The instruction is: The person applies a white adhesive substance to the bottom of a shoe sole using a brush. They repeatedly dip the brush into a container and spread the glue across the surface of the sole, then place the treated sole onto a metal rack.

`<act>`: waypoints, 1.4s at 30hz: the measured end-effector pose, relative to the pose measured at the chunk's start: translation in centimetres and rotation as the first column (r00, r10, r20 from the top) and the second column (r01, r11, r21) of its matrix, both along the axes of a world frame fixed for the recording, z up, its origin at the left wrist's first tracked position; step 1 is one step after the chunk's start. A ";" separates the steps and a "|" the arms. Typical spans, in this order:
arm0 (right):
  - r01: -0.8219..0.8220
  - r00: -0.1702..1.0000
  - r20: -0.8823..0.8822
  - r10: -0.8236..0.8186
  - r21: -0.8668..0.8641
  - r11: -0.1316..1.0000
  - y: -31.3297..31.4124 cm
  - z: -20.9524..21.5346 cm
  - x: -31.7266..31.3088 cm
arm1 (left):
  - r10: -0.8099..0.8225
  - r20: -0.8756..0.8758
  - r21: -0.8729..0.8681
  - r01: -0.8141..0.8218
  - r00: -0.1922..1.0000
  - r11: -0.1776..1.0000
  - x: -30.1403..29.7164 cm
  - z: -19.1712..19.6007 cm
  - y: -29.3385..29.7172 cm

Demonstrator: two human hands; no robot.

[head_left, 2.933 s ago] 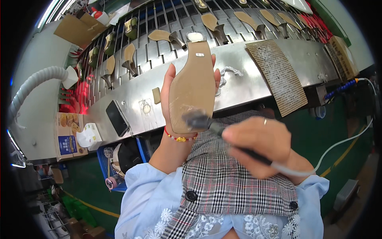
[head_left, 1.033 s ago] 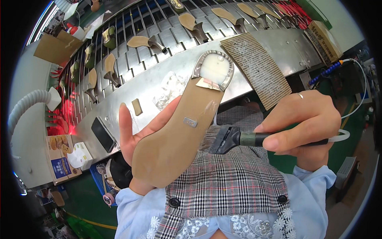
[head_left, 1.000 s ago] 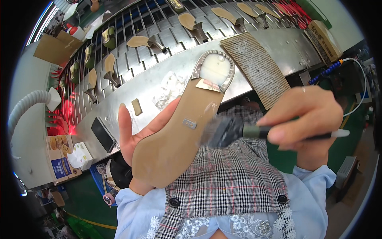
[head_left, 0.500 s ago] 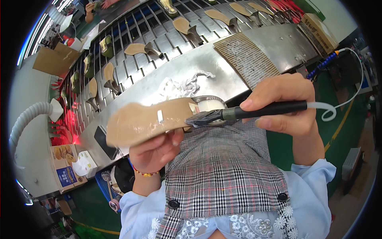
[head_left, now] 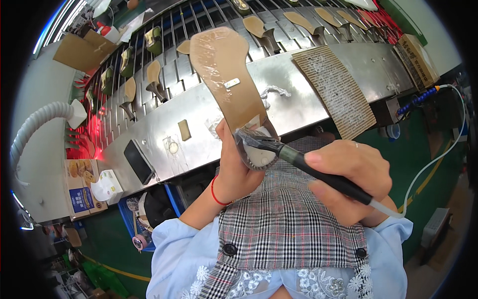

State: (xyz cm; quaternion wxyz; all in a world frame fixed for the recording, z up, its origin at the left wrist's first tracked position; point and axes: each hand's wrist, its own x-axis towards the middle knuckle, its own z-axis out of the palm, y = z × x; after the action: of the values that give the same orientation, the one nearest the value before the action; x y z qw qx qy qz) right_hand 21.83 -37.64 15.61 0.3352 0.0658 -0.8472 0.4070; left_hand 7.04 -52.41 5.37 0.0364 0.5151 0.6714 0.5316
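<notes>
My left hand (head_left: 238, 174) grips a tan shoe sole (head_left: 219, 57) round its heel end, so the wide toe end points up and away from me. The toe area shines as if wet, and a small pale strip sits across its middle. The heel end has a whitish inside. My right hand (head_left: 351, 172) holds a black-handled brush (head_left: 326, 177) with a white tube running from its end. The brush's dark bristles touch the sole at the heel end. A crumpled white cloth (head_left: 275, 92) lies on the metal bench, partly behind the sole.
Soles with heels (head_left: 298, 21) and green shoe forms (head_left: 153, 41) stand on a slatted conveyor beyond the metal bench (head_left: 199, 107). A ridged cardboard sheet (head_left: 336, 89) lies at right. At left are a black phone-like slab (head_left: 138, 162), tissue pack (head_left: 106, 187) and flexible hose (head_left: 42, 117).
The sole has turned from lying sideways to standing toe-up. My left hand has moved from under its middle to the heel end. My right hand and brush have moved lower and tilted.
</notes>
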 end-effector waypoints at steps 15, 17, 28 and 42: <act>-0.219 0.950 0.222 0.220 -0.032 0.975 1.9 1.3 -0.5 | 0.041 0.213 -0.023 -0.037 0.976 0.999 -0.2 2.5 -0.2; -0.425 0.869 0.230 0.438 -0.106 0.899 2.2 1.7 -0.2 | -0.015 0.248 -0.071 0.033 0.969 0.997 -0.5 2.7 -0.5; -0.262 0.957 0.150 0.249 0.076 0.962 3.9 2.2 -0.5 | -0.127 0.325 -0.157 0.186 0.937 0.970 -1.4 2.8 -1.9; -0.180 0.982 0.071 0.177 0.037 0.983 3.9 1.3 0.6 | -0.316 0.860 0.267 0.174 0.400 0.948 -2.0 2.0 -3.1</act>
State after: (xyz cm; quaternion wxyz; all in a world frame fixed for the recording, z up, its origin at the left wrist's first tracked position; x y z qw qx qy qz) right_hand 22.45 -33.73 16.95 0.2670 0.1350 -0.8574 0.4188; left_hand 5.07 -55.55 7.33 0.4283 0.2500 0.4291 0.7549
